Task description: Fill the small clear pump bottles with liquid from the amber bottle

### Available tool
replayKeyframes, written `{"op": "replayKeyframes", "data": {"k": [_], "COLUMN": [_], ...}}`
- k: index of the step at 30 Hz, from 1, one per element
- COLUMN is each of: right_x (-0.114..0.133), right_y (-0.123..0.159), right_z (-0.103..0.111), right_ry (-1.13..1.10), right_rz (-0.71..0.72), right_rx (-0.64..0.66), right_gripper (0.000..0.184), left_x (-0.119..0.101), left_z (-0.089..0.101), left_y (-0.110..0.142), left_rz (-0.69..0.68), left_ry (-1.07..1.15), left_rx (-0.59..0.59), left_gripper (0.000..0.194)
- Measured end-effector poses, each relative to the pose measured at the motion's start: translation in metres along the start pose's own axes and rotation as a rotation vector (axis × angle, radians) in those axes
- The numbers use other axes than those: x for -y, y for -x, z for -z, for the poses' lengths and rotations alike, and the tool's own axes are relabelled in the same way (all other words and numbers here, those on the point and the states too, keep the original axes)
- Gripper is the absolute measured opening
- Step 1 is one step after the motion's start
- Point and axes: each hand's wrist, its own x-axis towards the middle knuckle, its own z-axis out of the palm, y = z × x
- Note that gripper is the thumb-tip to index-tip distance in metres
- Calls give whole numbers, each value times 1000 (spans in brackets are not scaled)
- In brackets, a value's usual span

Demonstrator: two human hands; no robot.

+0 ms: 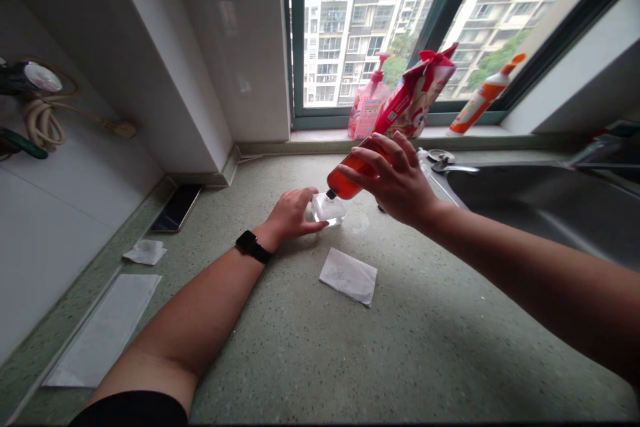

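Observation:
My right hand (400,177) is wrapped round a red bottle (347,177), tilted so that its dark neck points down to the left. Right under that neck is a small clear dish (333,217), resting on the speckled counter. Thumb and fingers of my left hand (293,213) grip the dish from its left side. A black watch is on my left wrist. I cannot make out whether liquid is coming from the bottle. A folded white paper towel (350,277) lies a little nearer to me than the dish.
A phone (175,208), a crumpled tissue (145,251) and a flat white sheet (107,327) lie along the left wall. Pink pump bottle (367,107), red pouch (415,97) and orange-white bottle (479,103) stand by the window. A metal sink (530,207) is at right.

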Motion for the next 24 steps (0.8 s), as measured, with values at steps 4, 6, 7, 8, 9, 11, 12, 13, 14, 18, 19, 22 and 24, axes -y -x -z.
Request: {"op": "replayKeyframes", "data": {"k": [4, 6, 7, 8, 9, 11, 12, 13, 14, 18, 19, 22, 24], "right_x": [0, 0, 0, 1, 1, 1, 1, 1, 1, 1, 1, 1, 0], "right_y": [-1, -2, -2, -2, -3, -3, -3, -4, -4, -5, -5, -5, -6], "right_z": [0, 0, 0, 0, 0, 0, 0, 0, 0, 1, 1, 2, 2], "right_ry": [-36, -40, -39, -36, -32, -21, -17, -17, -20, -25, -20, -6, 0], "right_rz": [-8, -8, -4, 1, 8, 19, 20, 18, 16, 13, 18, 36, 45], "right_rx": [18, 26, 24, 21, 15, 8, 11, 16, 23, 31, 27, 7, 3], "right_gripper": [60, 61, 61, 61, 61, 61, 61, 61, 62, 63, 62, 60, 60], "left_x": [0, 0, 0, 1, 1, 2, 3, 3, 3, 3, 3, 3, 2], "left_z": [0, 0, 0, 0, 0, -1, -1, -2, -2, -2, -2, -2, -1], "left_y": [-1, -1, -1, -1, -1, -1, -1, -1, -1, -1, -1, -1, -1], "left_rz": [10, 8, 6, 4, 2, -2, -4, -7, -9, -7, -4, -2, -1], "left_ry": [-1, 2, 2, 0, -3, -9, -11, -13, -14, -12, -11, -7, -10], "left_rx": [7, 7, 7, 8, 9, 10, 9, 9, 8, 7, 6, 7, 7], "left_gripper": [68, 68, 67, 67, 67, 68, 68, 68, 68, 67, 67, 67, 68]}}
